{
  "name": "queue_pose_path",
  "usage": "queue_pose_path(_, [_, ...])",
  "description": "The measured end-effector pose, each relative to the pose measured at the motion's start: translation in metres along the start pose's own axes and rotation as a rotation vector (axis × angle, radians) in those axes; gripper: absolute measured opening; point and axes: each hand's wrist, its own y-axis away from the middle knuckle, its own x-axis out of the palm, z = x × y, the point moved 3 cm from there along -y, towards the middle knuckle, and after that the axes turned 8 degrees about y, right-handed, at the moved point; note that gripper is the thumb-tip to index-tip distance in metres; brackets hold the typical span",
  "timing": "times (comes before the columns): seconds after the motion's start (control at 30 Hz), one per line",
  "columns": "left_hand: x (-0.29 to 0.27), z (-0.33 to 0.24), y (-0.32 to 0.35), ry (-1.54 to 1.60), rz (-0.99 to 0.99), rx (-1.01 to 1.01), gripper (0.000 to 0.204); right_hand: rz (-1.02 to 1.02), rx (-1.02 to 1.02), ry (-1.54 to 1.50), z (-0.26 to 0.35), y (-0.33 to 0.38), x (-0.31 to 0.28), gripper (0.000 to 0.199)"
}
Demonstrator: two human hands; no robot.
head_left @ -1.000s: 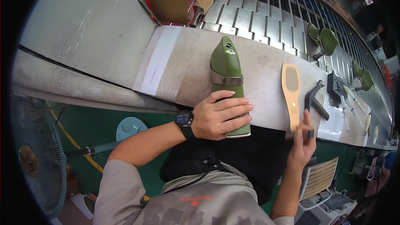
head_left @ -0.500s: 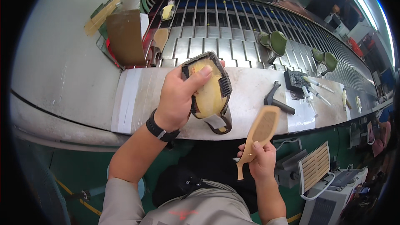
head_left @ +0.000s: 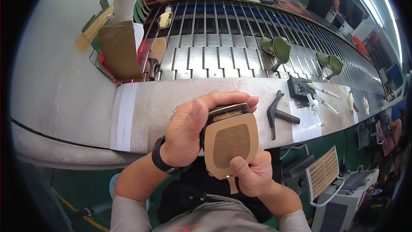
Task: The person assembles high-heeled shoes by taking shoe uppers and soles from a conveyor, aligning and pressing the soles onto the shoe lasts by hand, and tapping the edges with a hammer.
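Above the near edge of the bench (head_left: 141, 103), both hands meet in mid-air. Left hand (head_left: 189, 135) wraps a shoe form (head_left: 227, 111) from the side, thumb over the top, fingers clenched around it; only a dark-rimmed edge of the form shows. Right hand (head_left: 251, 174) grips from below, thumb pressed on the lower part of a tan sole piece (head_left: 231, 144), holding it flat against the underside of the form. Sole has a darker, roughened oval patch in its middle.

On the bench to the right: a dark hammer (head_left: 277, 114), lying flat, well apart from the hands. Further right, a small dark glue tray (head_left: 300, 88) with brushes (head_left: 324, 91) across a white sheet. Beyond, a slatted conveyor (head_left: 223, 38) carries two green heeled shoes (head_left: 279, 49), (head_left: 330, 62).

Risks, as judged:
- Sole sitting skewed on the form. Cause: the thumb presses at one end only, so the far end may pivot.
- Piece slipping out. Cause: everything is held in the air, off the bench, nothing underneath.
- Smearing, if the patch is adhesive; cannot tell.
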Motion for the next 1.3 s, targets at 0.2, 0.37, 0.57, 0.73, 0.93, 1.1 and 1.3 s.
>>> queue_pose_path(0.2, [0.006, -0.007, 0.009, -0.220, 0.032, -0.003, 0.090, -0.044, -0.019, 0.017, 0.006, 0.003, 0.005, 0.042])
queue_pose_path(0.37, [0.009, -0.005, 0.009, -0.250, 0.054, 0.010, 0.084, -0.192, -0.070, 0.008, 0.006, 0.002, 0.008, 0.028])
queue_pose_path(0.57, [0.010, -0.004, 0.010, -0.237, 0.057, -0.013, 0.082, -0.210, -0.071, -0.004, 0.007, 0.004, 0.010, 0.027])
queue_pose_path(0.73, [0.012, -0.005, 0.011, -0.258, 0.068, 0.013, 0.080, -0.217, -0.081, -0.021, 0.011, 0.004, 0.012, 0.028])
queue_pose_path(0.93, [0.012, -0.009, 0.012, -0.276, 0.069, 0.023, 0.077, -0.207, -0.093, -0.057, 0.012, 0.003, 0.014, 0.028])
queue_pose_path(1.1, [0.011, -0.010, 0.013, -0.280, 0.076, 0.032, 0.075, -0.201, -0.108, -0.053, 0.013, 0.002, 0.016, 0.028])
queue_pose_path(1.3, [0.013, -0.010, 0.015, -0.280, 0.071, 0.048, 0.070, -0.208, -0.087, -0.059, 0.010, 0.005, 0.019, 0.026])
